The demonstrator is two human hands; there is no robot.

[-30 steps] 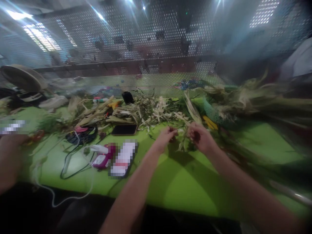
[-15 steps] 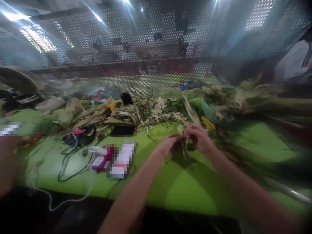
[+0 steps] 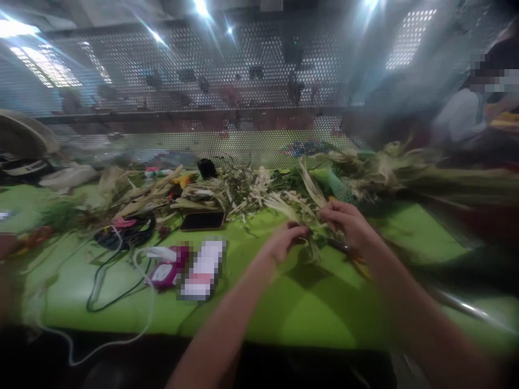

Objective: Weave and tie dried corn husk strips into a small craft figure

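Observation:
My left hand (image 3: 286,240) is closed, thumb and fingers pinching a small bundle of dried corn husk (image 3: 313,253) whose frayed ends hang below the fingers. A pale fan of husk strips (image 3: 279,205) spreads up behind that hand. To its right, my right hand (image 3: 344,219) is closed, its fingertips pinching the lower end of a long husk strip (image 3: 310,183) that points up and left. Below the right palm shows a dark blade (image 3: 337,245) with orange handles, which look like scissors; whether they are held or lie on the table I cannot tell.
On the green table (image 3: 259,313), a dark phone (image 3: 201,220), a pixelated phone-like slab (image 3: 204,270), a purple device (image 3: 168,273) and cables lie to the left. Husk piles line the back. A green basket (image 3: 338,186) stands right; a person (image 3: 458,116) is beyond.
My right hand has moved slightly right, away from the left one. The blade and orange handles now show beneath it. The pale husk fan shows more clearly behind my left hand.

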